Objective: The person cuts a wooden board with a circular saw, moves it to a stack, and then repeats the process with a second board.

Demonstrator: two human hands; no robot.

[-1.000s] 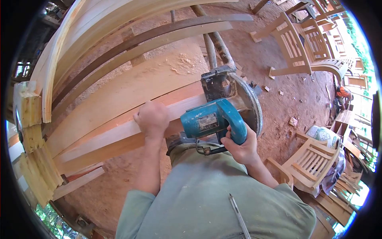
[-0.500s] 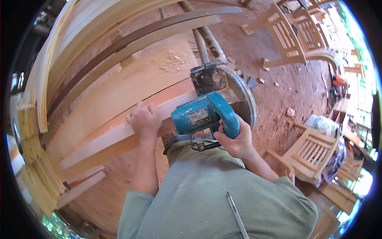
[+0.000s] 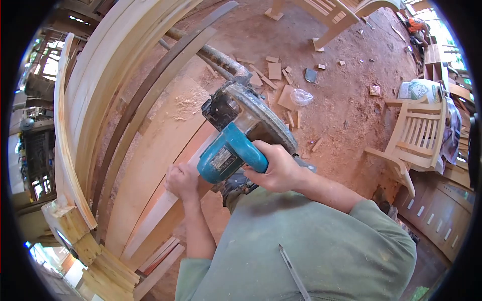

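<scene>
Filling the left of the view was a stack of long pale wooden boards (image 3: 100, 75), bowed by the lens and laid side by side over a red dirt floor (image 3: 346, 115). Nearest the person lay a wide pale plank (image 3: 150, 165), and to the right stood a slatted wooden chair (image 3: 416, 133).

Along the near edge of that plank ran a narrow pale wooden strip (image 3: 155, 215) — the piece being worked. Over its far end sat a teal circular saw (image 3: 228, 153), its grey blade guard turned toward the floor. The right hand (image 3: 275, 168) was wrapped fully around the saw's handle, fingers closed tight with no gap showing. The left hand (image 3: 182, 180) lay on the strip just beside the saw body, fingers curled over the strip's edge and pressing it down.

A loose heap of sawdust (image 3: 188, 105) rested on the wide plank beyond the saw, and small wooden offcuts (image 3: 275, 70) were scattered on the floor — so some cutting looked already done. The saw hid the cut line, so how much of the strip was sawn through could not be told; the length from the left hand toward the person appeared whole.
</scene>
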